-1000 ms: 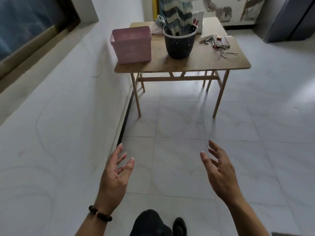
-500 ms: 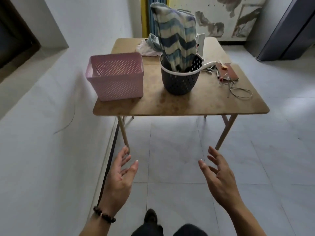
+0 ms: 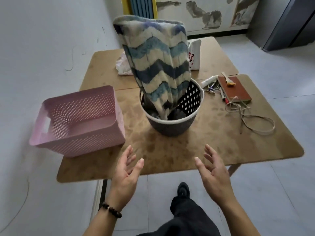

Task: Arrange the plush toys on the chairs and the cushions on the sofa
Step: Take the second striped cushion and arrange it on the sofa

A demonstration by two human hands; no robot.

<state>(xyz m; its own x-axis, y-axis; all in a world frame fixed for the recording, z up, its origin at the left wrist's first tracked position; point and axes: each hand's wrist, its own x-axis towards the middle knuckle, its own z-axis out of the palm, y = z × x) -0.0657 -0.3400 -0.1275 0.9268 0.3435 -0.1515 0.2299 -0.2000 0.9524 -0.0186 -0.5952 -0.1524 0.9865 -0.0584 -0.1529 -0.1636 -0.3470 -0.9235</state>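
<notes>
A blue, navy and cream zigzag-striped cushion (image 3: 156, 62) stands upright in a dark perforated basket (image 3: 172, 121) with a white rim, at the middle of a wooden table (image 3: 213, 147). Something dark lies in the basket's bottom, mostly hidden. My left hand (image 3: 126, 174) and my right hand (image 3: 213, 172) hover over the table's near edge, palms facing each other, fingers spread and holding nothing. Both are short of the basket, one on each side of it.
A pink perforated bin (image 3: 80, 120) sits on the table's left, overhanging the edge by the white wall. A brown notebook (image 3: 234, 88), pens, a tube and a looped cord (image 3: 252, 120) lie at the right. A white bag (image 3: 194, 55) and crumpled plastic sit behind the basket.
I have walked up to the table, so it now fills the view close below me. Both hands stay raised and empty and now reach over the table's near edge.
</notes>
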